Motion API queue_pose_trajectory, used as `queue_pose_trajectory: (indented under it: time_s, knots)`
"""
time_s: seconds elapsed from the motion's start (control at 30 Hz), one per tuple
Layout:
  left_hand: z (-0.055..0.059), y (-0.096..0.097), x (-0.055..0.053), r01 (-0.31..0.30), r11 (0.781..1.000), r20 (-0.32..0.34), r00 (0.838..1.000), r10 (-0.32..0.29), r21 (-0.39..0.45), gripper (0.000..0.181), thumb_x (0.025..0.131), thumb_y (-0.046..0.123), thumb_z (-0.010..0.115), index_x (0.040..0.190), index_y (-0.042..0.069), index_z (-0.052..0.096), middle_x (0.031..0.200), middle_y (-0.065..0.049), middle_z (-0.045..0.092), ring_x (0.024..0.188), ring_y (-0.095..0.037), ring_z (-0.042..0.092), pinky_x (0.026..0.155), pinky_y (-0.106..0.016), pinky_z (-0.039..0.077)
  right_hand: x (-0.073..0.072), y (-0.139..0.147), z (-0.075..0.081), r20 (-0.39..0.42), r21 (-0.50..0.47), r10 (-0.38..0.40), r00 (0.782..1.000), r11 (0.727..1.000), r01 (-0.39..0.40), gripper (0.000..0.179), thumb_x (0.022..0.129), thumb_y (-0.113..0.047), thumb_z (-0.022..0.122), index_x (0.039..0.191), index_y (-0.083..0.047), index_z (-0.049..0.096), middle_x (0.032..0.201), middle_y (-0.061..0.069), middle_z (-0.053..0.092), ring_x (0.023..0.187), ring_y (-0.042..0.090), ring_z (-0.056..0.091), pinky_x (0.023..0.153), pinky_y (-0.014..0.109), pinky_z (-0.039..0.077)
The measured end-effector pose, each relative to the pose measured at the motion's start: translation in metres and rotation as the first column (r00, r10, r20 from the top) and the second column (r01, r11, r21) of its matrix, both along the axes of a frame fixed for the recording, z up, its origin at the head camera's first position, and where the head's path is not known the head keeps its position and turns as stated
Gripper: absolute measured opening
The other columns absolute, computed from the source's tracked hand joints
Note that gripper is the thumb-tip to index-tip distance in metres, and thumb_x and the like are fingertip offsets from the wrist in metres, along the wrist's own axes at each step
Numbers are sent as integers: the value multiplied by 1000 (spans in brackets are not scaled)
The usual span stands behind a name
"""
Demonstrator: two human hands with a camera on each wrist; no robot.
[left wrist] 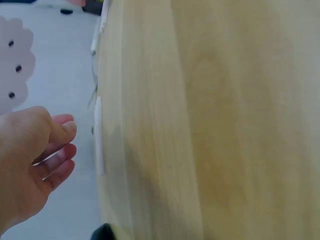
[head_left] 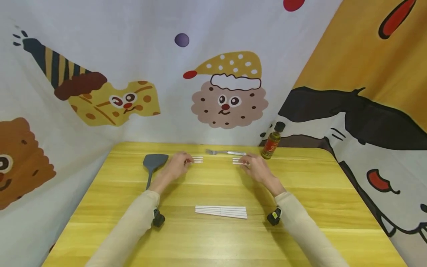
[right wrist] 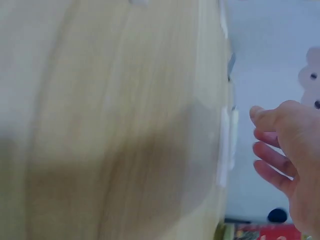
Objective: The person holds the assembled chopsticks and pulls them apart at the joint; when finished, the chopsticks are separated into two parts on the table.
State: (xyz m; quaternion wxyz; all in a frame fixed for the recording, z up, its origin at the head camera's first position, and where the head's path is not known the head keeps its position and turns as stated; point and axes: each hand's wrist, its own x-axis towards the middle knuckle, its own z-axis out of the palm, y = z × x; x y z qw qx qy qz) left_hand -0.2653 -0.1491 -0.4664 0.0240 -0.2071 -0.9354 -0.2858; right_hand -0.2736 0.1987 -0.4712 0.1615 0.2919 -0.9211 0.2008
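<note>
My left hand (head_left: pixel 180 164) hovers at the back of the table by several thin white sticks (head_left: pixel 198 160), its fingers loosely bent. In the left wrist view, the fingers hold nothing and stand apart from a white stick (left wrist: pixel 99 135) on the tabletop. Opposite, my right hand (head_left: pixel 257 167) overlaps another small group of white sticks (head_left: pixel 235 161) in the head view. The right wrist view shows its fingers relaxed, with white sticks (right wrist: pixel 224 145) lying beyond the fingertips. A fan of longer-looking white sticks (head_left: pixel 221 211) lies on the table between the forearms.
A fork (head_left: pixel 225 152) with a pale handle lies near the back edge between the hands. Left of the left hand is a dark grey spatula (head_left: pixel 155 161), its handle partly behind the arm. A black-capped bottle (head_left: pixel 272 142) stands behind the right hand. A printed curtain (head_left: pixel 150 37) hangs behind the table.
</note>
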Motion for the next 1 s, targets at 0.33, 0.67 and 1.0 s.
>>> queue_pose_trajectory:
  time_s: [0.33,0.67,1.0]
  knots:
    - [7,5,47,77,994,-113,990,-85,-80,16,93,4,71,109,4,73,103,-8,66,95,-24,66,81,-37,58,44,-14,13,90,13,58,994,998,-60,38,88,-12,80,122,-2,68,113,14,64,88,28,68,66,36,57]
    - [9,19,85,155,986,-13,988,-156,-64,21,96,8,69,116,4,70,107,-6,65,99,-21,63,85,-35,58,86,-27,15,299,-15,181,937,983,-185,42,92,-10,74,130,-1,61,119,16,61,97,29,66,77,36,59]
    - [-3,35,103,257,965,49,966,-254,-57,20,98,12,67,116,5,71,106,-3,65,89,-12,61,76,-21,55,106,-37,-1,402,-43,248,881,967,-253,37,87,-8,78,121,-2,67,110,10,65,84,14,62,72,20,56]
